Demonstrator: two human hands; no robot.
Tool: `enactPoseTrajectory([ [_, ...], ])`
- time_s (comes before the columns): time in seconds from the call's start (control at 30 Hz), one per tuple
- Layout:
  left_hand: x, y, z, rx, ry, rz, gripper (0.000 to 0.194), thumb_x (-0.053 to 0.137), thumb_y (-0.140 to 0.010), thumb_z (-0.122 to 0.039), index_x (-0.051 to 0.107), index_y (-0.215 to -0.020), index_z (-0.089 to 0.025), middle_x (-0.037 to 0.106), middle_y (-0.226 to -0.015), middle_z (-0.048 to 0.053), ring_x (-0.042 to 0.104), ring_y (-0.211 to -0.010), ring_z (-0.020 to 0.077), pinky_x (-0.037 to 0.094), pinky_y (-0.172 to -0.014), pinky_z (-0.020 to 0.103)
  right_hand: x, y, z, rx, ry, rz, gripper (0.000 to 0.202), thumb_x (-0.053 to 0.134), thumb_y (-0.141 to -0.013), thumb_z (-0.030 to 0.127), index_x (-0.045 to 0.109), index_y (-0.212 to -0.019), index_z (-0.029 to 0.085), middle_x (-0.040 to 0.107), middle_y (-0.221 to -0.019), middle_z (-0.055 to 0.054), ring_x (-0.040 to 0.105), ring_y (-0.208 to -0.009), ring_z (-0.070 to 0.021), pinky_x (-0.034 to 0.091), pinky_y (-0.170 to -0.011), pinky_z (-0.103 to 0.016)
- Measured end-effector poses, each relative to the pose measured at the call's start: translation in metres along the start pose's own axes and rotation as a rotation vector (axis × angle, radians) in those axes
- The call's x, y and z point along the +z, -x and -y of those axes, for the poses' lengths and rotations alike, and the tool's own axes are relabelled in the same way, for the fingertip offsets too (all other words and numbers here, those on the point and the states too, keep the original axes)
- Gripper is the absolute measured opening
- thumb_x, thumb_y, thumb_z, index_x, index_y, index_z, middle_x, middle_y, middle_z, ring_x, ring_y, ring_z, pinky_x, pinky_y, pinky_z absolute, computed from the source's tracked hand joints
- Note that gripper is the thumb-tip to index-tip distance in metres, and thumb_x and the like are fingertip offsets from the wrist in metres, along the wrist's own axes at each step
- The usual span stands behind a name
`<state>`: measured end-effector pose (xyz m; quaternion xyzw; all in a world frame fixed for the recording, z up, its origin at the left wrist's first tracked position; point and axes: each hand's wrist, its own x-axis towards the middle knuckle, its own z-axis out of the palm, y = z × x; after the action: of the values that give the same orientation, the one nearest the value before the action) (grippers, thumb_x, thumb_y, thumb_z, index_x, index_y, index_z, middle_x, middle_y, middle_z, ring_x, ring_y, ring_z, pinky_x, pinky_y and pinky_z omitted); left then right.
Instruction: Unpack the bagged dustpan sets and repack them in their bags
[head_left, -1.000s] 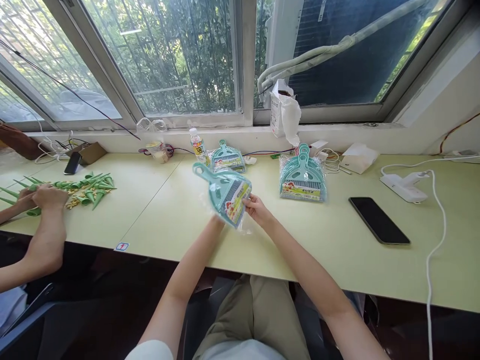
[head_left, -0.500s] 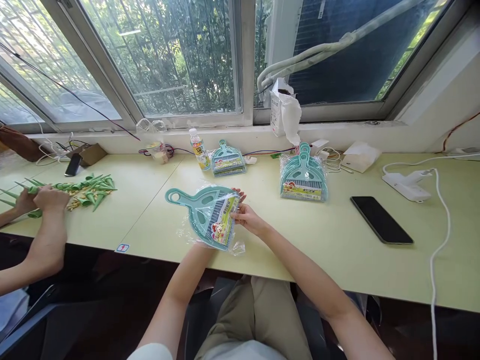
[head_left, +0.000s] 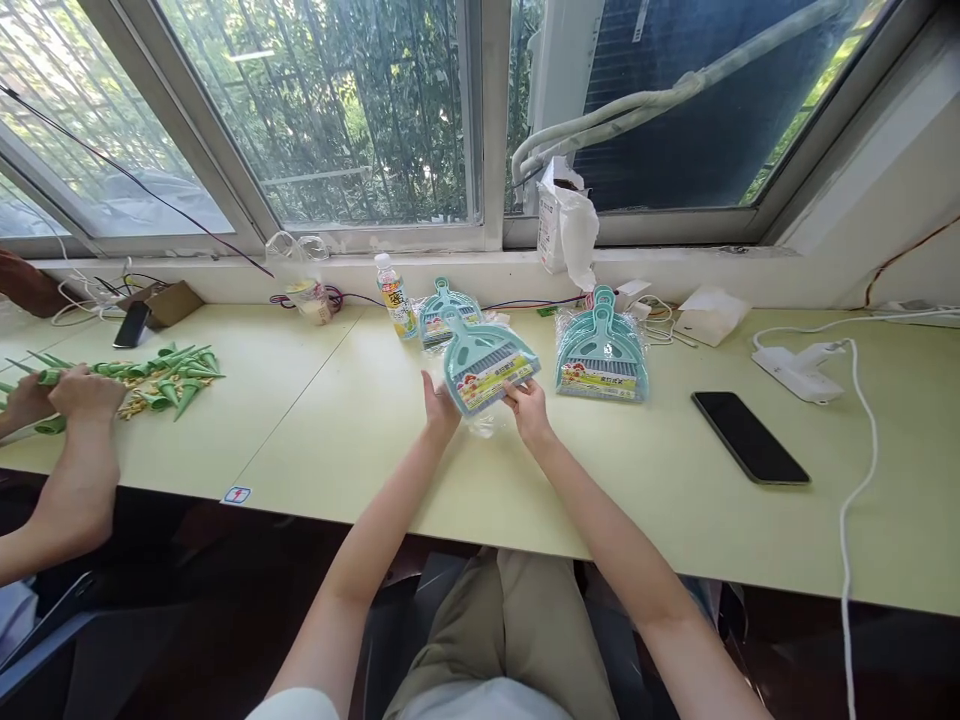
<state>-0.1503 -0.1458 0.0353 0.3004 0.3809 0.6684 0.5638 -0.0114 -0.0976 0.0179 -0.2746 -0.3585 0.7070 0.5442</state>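
Note:
A mint-green dustpan and brush set [head_left: 487,362] in clear plastic wrap is held up over the table, tilted, its handle pointing up and left. My left hand [head_left: 442,410] grips its left lower edge, thumb raised and some fingers hidden behind it. At the lower right corner, my right hand [head_left: 531,410] pinches the edge beside the yellow label. Just behind it lies another wrapped dustpan set [head_left: 442,312], partly covered from view. A further pile of wrapped dustpan sets [head_left: 602,350] lies to the right of my right hand.
A drink bottle [head_left: 396,298] stands behind the sets, near a plastic bag with a cup [head_left: 311,298]. To the right are a black phone [head_left: 748,437] and a white power strip [head_left: 799,375]. At left, a co-worker's hands [head_left: 86,392] work among green pointed pieces [head_left: 176,375].
The held dustpan set has moved up and right, away from the table's front edge, and turned so its handle points upward. My left hand has come into view at its left side.

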Motion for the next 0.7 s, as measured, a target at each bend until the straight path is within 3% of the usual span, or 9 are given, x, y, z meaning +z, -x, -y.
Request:
enactPoseTrajectory([
  [0.13, 0.000, -0.003, 0.010, 0.024, -0.188, -0.057, 0.058, 0.070, -0.072, -0.045, 0.054, -0.121, -0.018, 0.065, -0.114, 0.009, 0.060, -0.106, 0.0283, 0.050, -0.089, 0.040, -0.008, -0.005, -0.005, -0.035, 0.002, -0.115, 0.036, 0.075, -0.063, 0.024, 0.059, -0.096, 0.020, 0.070, -0.097, -0.003, 0.067, -0.093, -0.0174, 0.055, -0.089, -0.035],
  [0.27, -0.008, -0.006, 0.014, -0.001, -0.272, -0.037, 0.059, 0.076, -0.066, -0.030, 0.053, -0.119, -0.017, 0.066, -0.109, 0.009, 0.064, -0.094, 0.0254, 0.052, -0.083, 0.040, -0.009, -0.009, -0.013, 0.017, 0.018, -0.141, 0.032, 0.075, -0.063, 0.023, 0.059, -0.091, 0.020, 0.071, -0.094, -0.002, 0.068, -0.089, -0.0169, 0.057, -0.085, -0.034],
  [0.4, -0.024, -0.011, 0.006, -0.025, -0.251, -0.086, 0.058, 0.075, -0.065, -0.025, 0.052, -0.118, -0.017, 0.067, -0.108, 0.009, 0.065, -0.093, 0.0245, 0.053, -0.085, 0.041, -0.021, -0.021, 0.002, 0.201, 0.230, 0.057, 0.026, 0.076, -0.067, 0.034, 0.062, -0.081, 0.016, 0.072, -0.079, -0.006, 0.070, -0.076, -0.0196, 0.059, -0.076, -0.036],
  [0.47, -0.032, -0.012, -0.001, -0.034, -0.215, -0.143, 0.058, 0.073, -0.065, -0.021, 0.051, -0.118, -0.017, 0.067, -0.105, 0.008, 0.065, -0.093, 0.0250, 0.053, -0.085, 0.042, -0.034, -0.026, 0.017, 0.186, 0.441, 0.166, 0.027, 0.072, -0.072, 0.040, 0.066, -0.077, 0.014, 0.071, -0.071, -0.009, 0.069, -0.069, -0.0219, 0.059, -0.073, -0.041],
  [0.57, -0.041, -0.013, -0.010, -0.054, -0.167, -0.186, 0.058, 0.071, -0.066, -0.018, 0.049, -0.120, -0.017, 0.067, -0.103, 0.009, 0.066, -0.092, 0.0257, 0.056, -0.081, 0.041, -0.048, -0.027, 0.040, -0.182, 0.812, 0.193, 0.014, 0.063, -0.080, 0.028, 0.071, -0.086, 0.018, 0.072, -0.087, -0.009, 0.068, -0.085, -0.0249, 0.054, -0.084, -0.047],
  [0.63, -0.044, -0.012, -0.013, -0.084, -0.146, -0.184, 0.054, 0.070, -0.068, -0.017, 0.050, -0.118, -0.017, 0.067, -0.102, 0.009, 0.067, -0.089, 0.0261, 0.058, -0.074, 0.039, -0.051, -0.024, 0.050, -0.488, 1.037, 0.233, 0.030, 0.056, -0.080, 0.012, 0.069, -0.103, 0.025, 0.065, -0.117, -0.006, 0.057, -0.114, -0.0260, 0.044, -0.100, -0.049],
  [0.7, -0.045, -0.011, -0.014, -0.112, -0.126, -0.174, 0.049, 0.070, -0.068, -0.017, 0.052, -0.114, -0.015, 0.068, -0.100, 0.011, 0.068, -0.087, 0.0268, 0.058, -0.069, 0.037, -0.048, -0.020, 0.054, -0.677, 1.222, 0.322, 0.052, 0.051, -0.077, 0.002, 0.062, -0.118, 0.031, 0.049, -0.139, -0.001, 0.039, -0.132, -0.0246, 0.033, -0.110, -0.048],
])
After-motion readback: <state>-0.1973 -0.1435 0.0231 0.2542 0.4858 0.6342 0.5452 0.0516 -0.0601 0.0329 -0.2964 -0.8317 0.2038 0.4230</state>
